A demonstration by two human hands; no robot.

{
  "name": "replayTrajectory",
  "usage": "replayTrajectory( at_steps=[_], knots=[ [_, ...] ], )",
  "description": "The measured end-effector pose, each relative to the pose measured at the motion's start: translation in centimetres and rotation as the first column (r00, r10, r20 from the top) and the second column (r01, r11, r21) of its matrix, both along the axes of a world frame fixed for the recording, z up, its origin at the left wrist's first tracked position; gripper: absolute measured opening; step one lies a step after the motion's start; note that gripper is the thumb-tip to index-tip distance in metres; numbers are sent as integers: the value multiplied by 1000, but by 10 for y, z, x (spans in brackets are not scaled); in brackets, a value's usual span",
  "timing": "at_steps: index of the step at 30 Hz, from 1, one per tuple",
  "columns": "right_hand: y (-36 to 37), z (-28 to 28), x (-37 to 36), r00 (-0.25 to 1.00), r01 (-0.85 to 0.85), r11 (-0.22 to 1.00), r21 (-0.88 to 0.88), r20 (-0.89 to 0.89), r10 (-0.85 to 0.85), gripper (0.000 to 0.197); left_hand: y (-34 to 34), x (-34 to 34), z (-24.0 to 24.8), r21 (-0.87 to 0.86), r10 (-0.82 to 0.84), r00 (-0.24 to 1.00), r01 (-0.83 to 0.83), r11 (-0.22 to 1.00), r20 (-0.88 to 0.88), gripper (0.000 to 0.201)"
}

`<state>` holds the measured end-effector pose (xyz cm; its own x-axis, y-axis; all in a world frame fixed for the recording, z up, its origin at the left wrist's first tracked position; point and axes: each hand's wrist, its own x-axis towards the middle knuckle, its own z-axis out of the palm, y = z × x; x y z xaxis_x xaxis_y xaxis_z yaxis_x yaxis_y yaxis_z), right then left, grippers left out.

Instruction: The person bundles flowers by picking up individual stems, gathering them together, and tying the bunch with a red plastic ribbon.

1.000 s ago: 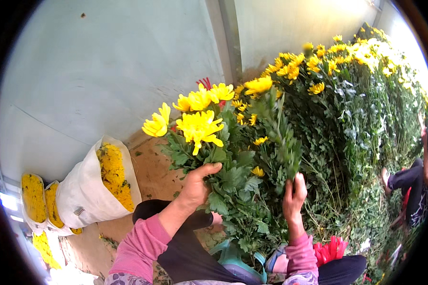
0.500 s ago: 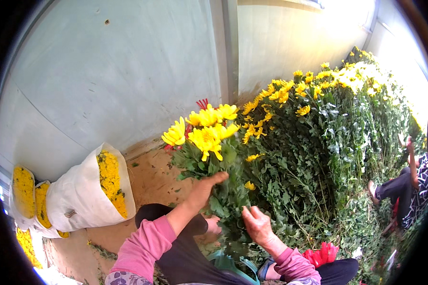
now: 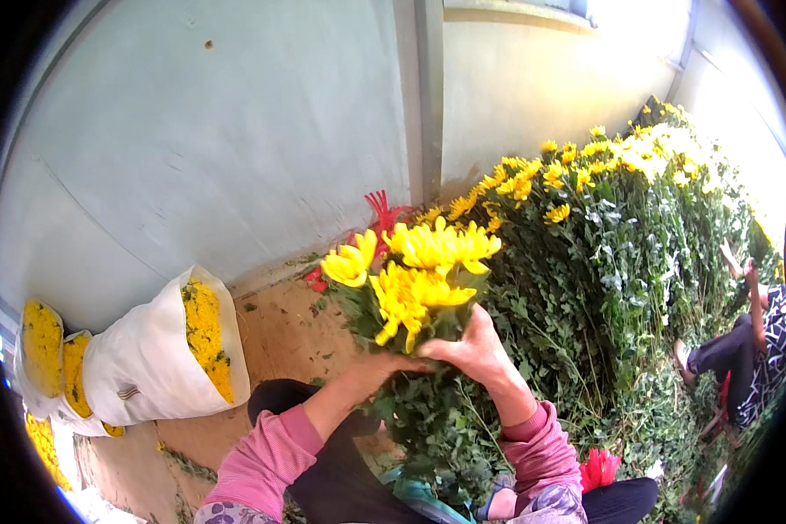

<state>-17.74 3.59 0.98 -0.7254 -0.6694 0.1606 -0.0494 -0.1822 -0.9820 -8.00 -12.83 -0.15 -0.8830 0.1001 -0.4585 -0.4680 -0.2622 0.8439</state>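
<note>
Both hands clasp the bunch of yellow flowers (image 3: 415,271). Right hand (image 3: 473,349) grips the stems just under the heads; left hand (image 3: 377,367) beside it. Stems run upright, heads above the grip.

Left hand (image 3: 377,367), right hand (image 3: 472,349), fingers curled

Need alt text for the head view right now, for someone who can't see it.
Both hands, the left hand and right hand, grip a bunch of yellow flowers just under the blooms. White-wrapped bundles lie at left by the pale wall; a large flower heap fills the right.
</note>
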Motion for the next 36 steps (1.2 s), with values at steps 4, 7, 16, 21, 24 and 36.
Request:
replayTrajectory(
  at_steps=[4,7,16,21,24,36],
  knots=[
    [-3,11,6,958,49,991,-122,288,-12,38,10,-5,-7,211,6,995,15,977,-100,55],
    [2,-4,8,961,97,963,-252,276,-24,38,7,-4,-28,206,-65,995,80,975,-76,59],
    [-6,10,17,977,34,994,-101,212,-12,37,6,-4,-29,346,-158,987,157,925,-24,39],
    [-21,16,20,995,-48,999,15,-82,49,63,13,31,-6,303,31,972,-103,947,235,18],
    [-4,-39,13,895,109,994,24,-437,-87,78,-7,35,6,61,332,938,-339,939,99,20],
    [60,-285,67,956,209,534,820,-285,64,51,-50,19,7,8,669,740,-671,742,65,24]
  ],
)
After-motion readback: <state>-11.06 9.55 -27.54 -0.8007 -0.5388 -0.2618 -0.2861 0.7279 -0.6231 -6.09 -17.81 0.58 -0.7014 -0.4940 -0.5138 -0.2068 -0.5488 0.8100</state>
